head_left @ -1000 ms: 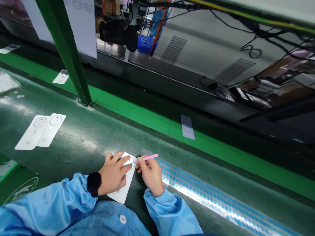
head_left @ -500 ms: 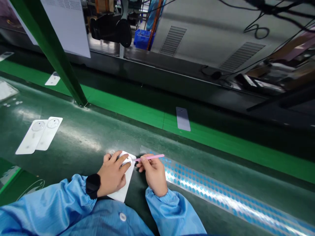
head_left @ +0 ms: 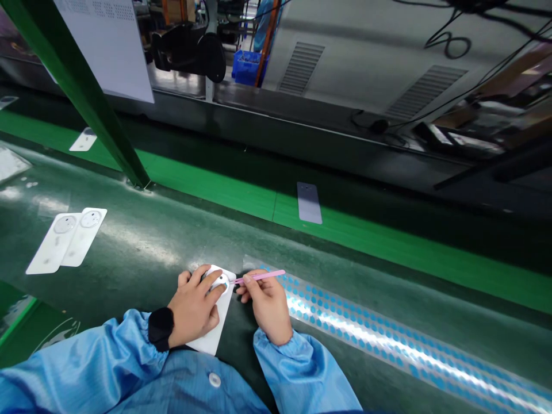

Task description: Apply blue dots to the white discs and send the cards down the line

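Two phone backs riding the green belt (head_left: 207, 192) have slid left since a second ago: left belt panel (head_left: 83, 140), just beside the green post (head_left: 92, 106), and right belt panel (head_left: 309, 202), partly in shadow. Hands are in nearly the same pose.

So, left to right: the counter (head_left: 150, 282) is dark green, scuffed and shiny where the light hits. There's a green box (head_left: 19, 328) at the lower left, then overlapping phone backs (head_left: 52, 247) lying flat above it. Clear film sheet (head_left: 388, 346) with rows of blue dots runs off to the right, glaring pretty hard. Behind the belt you get a hanging white paper (head_left: 112, 52), a blue crate (head_left: 246, 68), then a big gray cabinet (head_left: 353, 63) with vents and loose cables.

Now the white phone back (head_left: 209, 340) being worked on: flat on the counter right in front of the person, slightly angled, round camera ring at the far end, partly covered by fingers. Left hand (head_left: 196, 305) is spread over it, grip loose and wide. Right hand (head_left: 269, 305) has a pinching grip on pink tweezers (head_left: 265, 276), tips by the ring; can't tell if they touch.
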The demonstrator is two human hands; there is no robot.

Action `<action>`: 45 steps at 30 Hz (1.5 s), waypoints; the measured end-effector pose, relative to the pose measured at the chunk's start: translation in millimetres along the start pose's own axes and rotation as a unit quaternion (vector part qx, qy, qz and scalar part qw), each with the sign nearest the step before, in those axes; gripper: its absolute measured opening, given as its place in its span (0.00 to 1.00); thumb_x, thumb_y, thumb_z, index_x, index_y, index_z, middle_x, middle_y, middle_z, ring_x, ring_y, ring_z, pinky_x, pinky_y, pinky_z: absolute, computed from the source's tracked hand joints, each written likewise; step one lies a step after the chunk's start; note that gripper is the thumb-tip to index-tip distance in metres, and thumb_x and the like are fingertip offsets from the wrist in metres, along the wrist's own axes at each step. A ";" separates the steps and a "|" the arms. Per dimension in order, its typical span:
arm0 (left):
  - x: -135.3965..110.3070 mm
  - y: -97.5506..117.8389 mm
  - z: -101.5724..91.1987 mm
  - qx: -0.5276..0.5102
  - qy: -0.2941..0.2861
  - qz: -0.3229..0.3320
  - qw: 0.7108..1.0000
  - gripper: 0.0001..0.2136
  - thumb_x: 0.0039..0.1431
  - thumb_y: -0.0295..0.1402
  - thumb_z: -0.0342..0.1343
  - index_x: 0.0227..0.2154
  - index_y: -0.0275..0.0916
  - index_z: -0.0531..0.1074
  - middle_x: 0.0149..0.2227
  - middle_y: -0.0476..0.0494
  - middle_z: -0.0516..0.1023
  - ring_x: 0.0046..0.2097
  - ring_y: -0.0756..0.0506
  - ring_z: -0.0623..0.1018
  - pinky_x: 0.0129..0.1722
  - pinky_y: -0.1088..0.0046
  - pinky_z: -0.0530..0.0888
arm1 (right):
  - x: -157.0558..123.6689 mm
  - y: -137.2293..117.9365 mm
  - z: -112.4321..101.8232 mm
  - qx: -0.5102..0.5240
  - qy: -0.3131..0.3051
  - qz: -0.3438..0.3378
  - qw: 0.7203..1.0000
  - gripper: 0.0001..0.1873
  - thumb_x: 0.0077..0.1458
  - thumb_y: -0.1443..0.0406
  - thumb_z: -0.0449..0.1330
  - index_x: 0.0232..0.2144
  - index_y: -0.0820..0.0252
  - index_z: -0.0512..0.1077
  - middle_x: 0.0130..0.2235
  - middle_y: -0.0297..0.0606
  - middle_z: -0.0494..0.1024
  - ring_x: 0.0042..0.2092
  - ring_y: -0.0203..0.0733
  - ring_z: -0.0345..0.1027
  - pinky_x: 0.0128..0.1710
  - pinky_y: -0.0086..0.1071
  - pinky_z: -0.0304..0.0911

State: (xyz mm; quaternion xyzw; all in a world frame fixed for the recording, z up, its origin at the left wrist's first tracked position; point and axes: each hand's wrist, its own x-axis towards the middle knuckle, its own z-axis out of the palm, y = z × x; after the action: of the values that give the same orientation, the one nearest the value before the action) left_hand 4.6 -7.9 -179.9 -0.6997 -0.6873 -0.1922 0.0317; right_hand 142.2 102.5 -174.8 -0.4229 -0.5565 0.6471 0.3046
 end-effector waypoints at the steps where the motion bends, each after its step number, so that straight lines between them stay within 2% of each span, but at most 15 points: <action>1: 0.1 0.1 0.4 -0.001 -0.001 -0.002 1.000 0.18 0.46 0.28 0.53 0.43 0.42 0.70 0.51 0.44 0.72 0.55 0.37 0.64 0.41 0.59 0.57 | 0.0 -0.1 0.0 0.000 0.000 0.000 1.000 0.20 0.47 0.50 0.63 0.27 0.61 0.69 0.20 0.34 0.74 0.19 0.32 0.65 0.19 0.25 0.64; 18: -0.6 -1.5 6.6 -0.017 0.019 -0.008 1.000 0.14 0.44 0.27 0.54 0.37 0.43 0.71 0.50 0.43 0.72 0.53 0.36 0.64 0.40 0.59 0.58 | 1.6 0.3 1.4 0.008 0.002 -0.001 1.000 0.21 0.44 0.49 0.64 0.27 0.61 0.69 0.19 0.33 0.74 0.18 0.33 0.65 0.19 0.26 0.63; 23: -0.4 -1.5 5.5 -0.018 0.013 -0.024 0.999 0.16 0.44 0.27 0.54 0.38 0.44 0.71 0.51 0.40 0.70 0.54 0.35 0.63 0.41 0.58 0.58 | 3.7 2.2 1.3 0.017 0.003 0.004 1.000 0.22 0.44 0.48 0.65 0.27 0.61 0.69 0.19 0.34 0.74 0.18 0.32 0.65 0.18 0.25 0.62; 33: 1.7 -0.5 4.8 -0.008 -0.021 -0.058 0.998 0.17 0.43 0.28 0.56 0.39 0.47 0.73 0.54 0.44 0.70 0.55 0.34 0.63 0.44 0.56 0.59 | 6.4 -0.5 4.1 0.040 0.004 0.005 0.999 0.24 0.40 0.47 0.66 0.25 0.62 0.69 0.18 0.33 0.74 0.17 0.32 0.64 0.17 0.25 0.61; 39: 4.2 -3.3 -2.6 -0.020 -0.072 -0.069 0.995 0.14 0.45 0.30 0.58 0.38 0.44 0.73 0.54 0.43 0.70 0.57 0.33 0.62 0.45 0.55 0.61 | 8.7 1.1 4.8 0.079 0.008 0.010 0.997 0.25 0.37 0.47 0.68 0.24 0.62 0.69 0.18 0.33 0.73 0.16 0.31 0.64 0.16 0.24 0.60; 43: 15.7 -8.7 -14.1 -0.056 -0.140 -0.078 0.985 0.17 0.45 0.33 0.63 0.41 0.45 0.70 0.54 0.43 0.69 0.58 0.33 0.61 0.47 0.56 0.61 | 11.4 -1.3 4.8 0.139 0.018 0.022 0.990 0.26 0.32 0.48 0.71 0.23 0.62 0.68 0.17 0.32 0.72 0.17 0.32 0.64 0.14 0.23 0.59; 45: 25.2 -9.5 -19.2 -0.069 -0.168 -0.088 0.979 0.20 0.41 0.34 0.67 0.39 0.45 0.69 0.51 0.45 0.70 0.56 0.35 0.62 0.47 0.57 0.61 | 12.3 -4.0 4.2 0.162 0.020 0.033 0.986 0.27 0.29 0.48 0.72 0.22 0.62 0.68 0.17 0.32 0.72 0.17 0.33 0.65 0.14 0.23 0.58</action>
State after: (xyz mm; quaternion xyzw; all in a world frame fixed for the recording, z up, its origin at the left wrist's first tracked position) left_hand -9.5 10.7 -156.4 -0.6595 -0.7267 -0.1206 -0.1495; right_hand 132.6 112.0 -173.4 -0.3992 -0.4241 0.7297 0.3584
